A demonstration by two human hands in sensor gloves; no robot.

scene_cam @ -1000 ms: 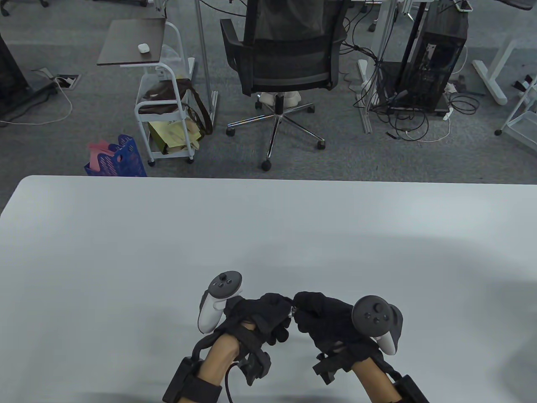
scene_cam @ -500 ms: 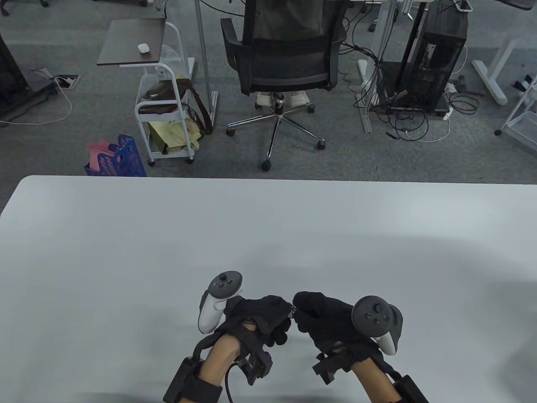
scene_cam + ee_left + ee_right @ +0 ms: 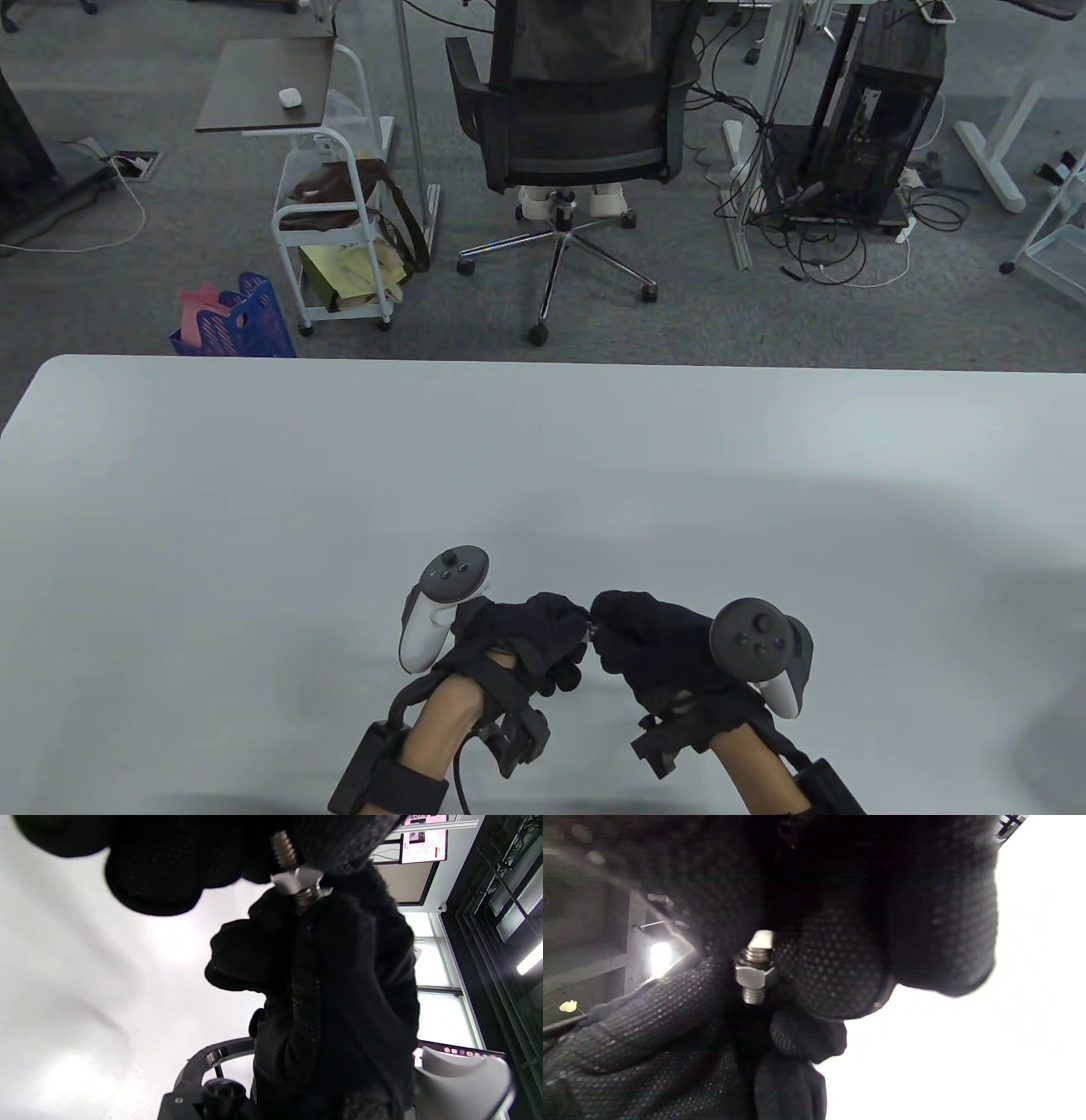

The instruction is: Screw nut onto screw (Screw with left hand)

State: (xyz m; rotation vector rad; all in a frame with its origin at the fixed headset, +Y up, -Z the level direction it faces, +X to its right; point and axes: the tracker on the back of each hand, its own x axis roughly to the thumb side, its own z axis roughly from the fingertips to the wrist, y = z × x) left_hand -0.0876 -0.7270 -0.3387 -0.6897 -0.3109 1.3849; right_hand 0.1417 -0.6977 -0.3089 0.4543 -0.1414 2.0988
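My two black-gloved hands meet fingertip to fingertip low over the white table (image 3: 254, 509) near its front edge. A steel screw (image 3: 754, 952) with a hex nut (image 3: 754, 975) partway along its thread is held between them; it also shows in the left wrist view, the screw (image 3: 283, 851) and the nut (image 3: 297, 883). My right hand (image 3: 604, 632) pinches the screw's head end. My left hand (image 3: 577, 632) has its fingertips closed around the nut and the thread beside it. In the table view the screw is only a small glint (image 3: 591, 629).
The hands hover just above the table's front centre. Beyond the far edge stand an office chair (image 3: 577, 127), a white cart (image 3: 331, 221) and a blue basket (image 3: 242, 327) on the floor.
Both hands stay in the same place. The curled fingers of my left hand shift slightly around the nut.
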